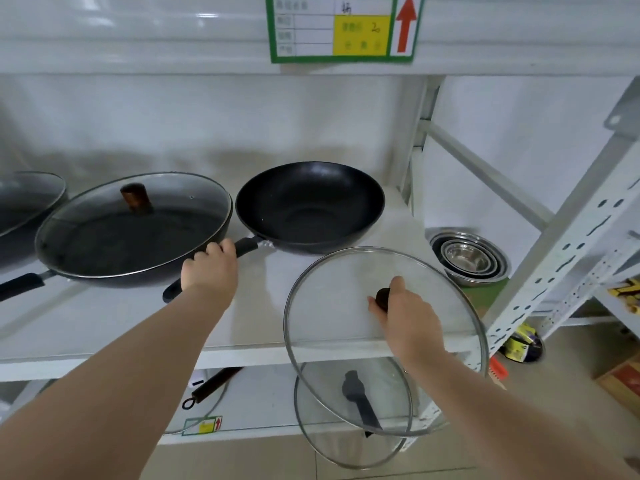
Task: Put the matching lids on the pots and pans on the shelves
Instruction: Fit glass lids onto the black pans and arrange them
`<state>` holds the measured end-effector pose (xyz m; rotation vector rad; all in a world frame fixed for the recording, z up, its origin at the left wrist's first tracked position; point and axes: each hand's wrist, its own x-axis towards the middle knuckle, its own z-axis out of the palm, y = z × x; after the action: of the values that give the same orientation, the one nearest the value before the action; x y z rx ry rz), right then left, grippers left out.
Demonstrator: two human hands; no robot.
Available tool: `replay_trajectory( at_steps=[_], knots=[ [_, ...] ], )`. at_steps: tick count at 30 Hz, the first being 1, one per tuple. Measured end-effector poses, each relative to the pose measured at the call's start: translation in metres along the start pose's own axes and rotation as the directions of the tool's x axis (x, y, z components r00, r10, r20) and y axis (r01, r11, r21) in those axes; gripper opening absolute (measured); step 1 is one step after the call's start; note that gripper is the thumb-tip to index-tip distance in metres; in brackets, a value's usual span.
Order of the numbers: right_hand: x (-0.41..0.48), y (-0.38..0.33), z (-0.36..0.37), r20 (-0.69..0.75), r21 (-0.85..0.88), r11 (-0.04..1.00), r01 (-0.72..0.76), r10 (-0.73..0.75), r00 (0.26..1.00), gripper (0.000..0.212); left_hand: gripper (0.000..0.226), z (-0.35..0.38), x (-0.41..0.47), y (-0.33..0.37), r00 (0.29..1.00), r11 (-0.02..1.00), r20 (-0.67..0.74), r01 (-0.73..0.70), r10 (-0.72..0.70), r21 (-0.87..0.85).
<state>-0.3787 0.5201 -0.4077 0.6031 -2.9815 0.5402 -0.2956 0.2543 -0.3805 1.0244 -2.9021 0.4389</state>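
An uncovered black wok (310, 206) sits on the white shelf (270, 355), right of centre. My left hand (211, 265) grips its black handle, which runs down-left. My right hand (405, 313) holds a large glass lid (332, 306) by its dark knob, tilted, in front of and below the wok. To the left stands a black pan (135, 251) with a glass lid (104, 223) that has a brown knob. Another covered pan (24, 202) shows at the far left edge. On the lower shelf lies a second glass lid (349, 441) with a dark grey handle.
Nested steel bowls (467, 258) sit on the neighbouring shelf at right, past a white perforated upright (568, 251). A green-framed label (341, 27) hangs on the shelf above. A dark handle with a ring (211, 382) lies on the lower shelf. A cardboard box (623, 379) stands on the floor.
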Motion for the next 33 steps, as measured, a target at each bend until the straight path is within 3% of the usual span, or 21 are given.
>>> replay_trajectory(
  at_steps=[15,26,33],
  knots=[
    [-0.017,0.005,-0.032,-0.028,0.006,0.996,0.085,-0.084,0.996,0.03,0.044,-0.003,-0.004,0.009,0.999,0.999,0.038,0.037,-0.036,-0.025],
    [-0.014,-0.006,-0.085,-0.125,-0.012,0.988,0.153,-0.154,0.98,0.034,0.041,-0.01,-0.009,0.01,0.996,0.998,0.072,0.06,-0.057,-0.036],
    [0.028,-0.039,-0.096,-0.175,0.167,0.978,0.126,-0.097,0.98,0.038,0.028,-0.025,0.007,0.014,0.975,0.945,0.178,0.181,-0.136,-0.273]
  ],
)
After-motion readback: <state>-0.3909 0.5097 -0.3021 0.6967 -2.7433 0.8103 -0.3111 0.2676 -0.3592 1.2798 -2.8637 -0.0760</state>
